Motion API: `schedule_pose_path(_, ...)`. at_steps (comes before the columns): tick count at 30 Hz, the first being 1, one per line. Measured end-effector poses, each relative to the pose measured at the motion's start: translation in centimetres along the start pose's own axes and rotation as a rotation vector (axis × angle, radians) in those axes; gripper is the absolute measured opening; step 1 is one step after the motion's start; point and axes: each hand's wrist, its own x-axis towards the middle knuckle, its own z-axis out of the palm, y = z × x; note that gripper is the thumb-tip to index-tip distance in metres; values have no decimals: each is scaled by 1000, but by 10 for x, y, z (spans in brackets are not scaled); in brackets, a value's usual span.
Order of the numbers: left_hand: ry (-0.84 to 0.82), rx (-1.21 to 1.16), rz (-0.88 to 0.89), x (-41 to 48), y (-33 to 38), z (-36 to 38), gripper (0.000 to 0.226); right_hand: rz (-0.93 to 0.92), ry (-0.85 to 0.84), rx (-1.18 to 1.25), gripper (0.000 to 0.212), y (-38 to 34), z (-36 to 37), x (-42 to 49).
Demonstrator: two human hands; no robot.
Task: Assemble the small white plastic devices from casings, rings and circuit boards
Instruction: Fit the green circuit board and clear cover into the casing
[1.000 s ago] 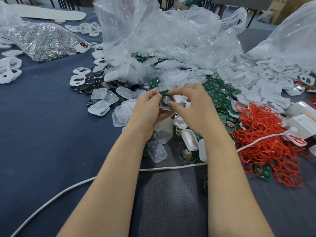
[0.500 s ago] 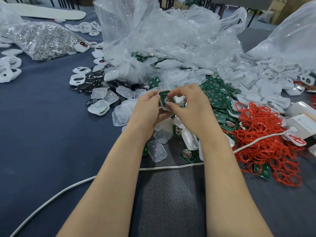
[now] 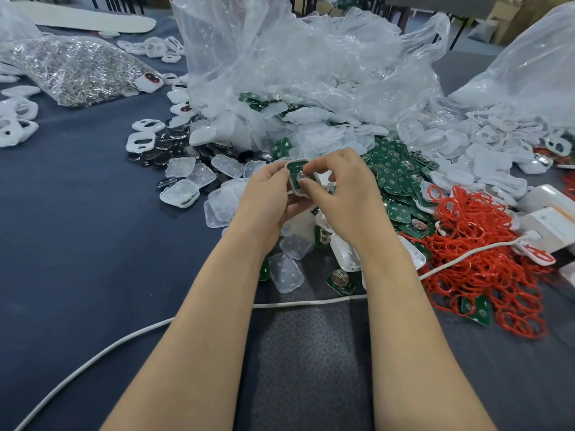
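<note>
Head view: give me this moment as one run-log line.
left hand: holds white casing | right hand: pinches circuit board in casing | red rings: piled at right

Two bare forearms rise from the bottom edge, the left forearm [image 3: 202, 321] from about 7 o'clock and the right forearm [image 3: 404, 321] from about 5 o'clock, converging just above the centre. The left hand [image 3: 267, 197] cups a small white casing [image 3: 295, 177] from its 9 o'clock side, thumb along the casing's edge and fingers curled beneath. The right hand [image 3: 345, 197] meets it from 3 o'clock, with curled forefinger and thumb tips pressed on its upturned face. Both wrists are straight and the hands touch.
</note>
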Motion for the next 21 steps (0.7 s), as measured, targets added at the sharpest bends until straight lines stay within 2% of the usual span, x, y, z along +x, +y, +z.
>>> schedule_pose_path(21,-8,21,3,1,-1,-2,26,19,-12,-3,15,5,1,1)
